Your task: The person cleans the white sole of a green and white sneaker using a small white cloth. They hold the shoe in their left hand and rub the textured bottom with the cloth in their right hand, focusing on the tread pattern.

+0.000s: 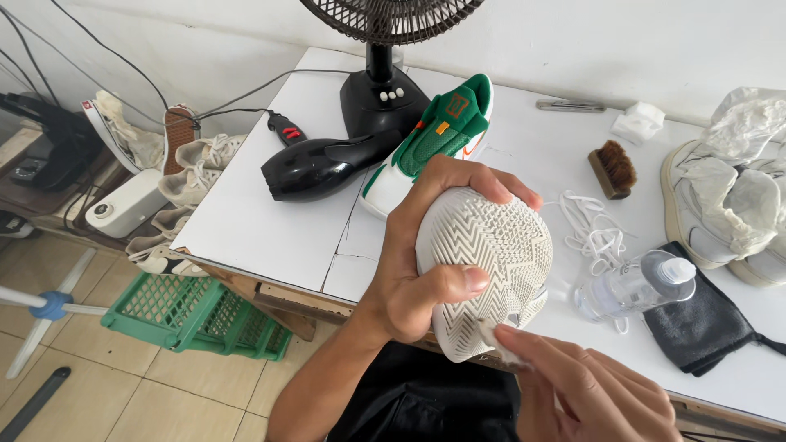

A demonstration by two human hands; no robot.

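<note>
**Two hands on an upturned white shoe**

One head view only. The left hand [417,270] wraps the white shoe [483,270], sole up, above the table's [270,221] near edge, thumb across the zigzag tread, fingers curled over the top. The shoe's upper is hidden. The right hand [589,385], partly cut off below, presses its fingertips together on a small white wad [501,350] against the sole's edge; what the wad is stays unclear. Behind, a green-and-white shoe [434,135] lies beside a black hair dryer [327,164].
</note>
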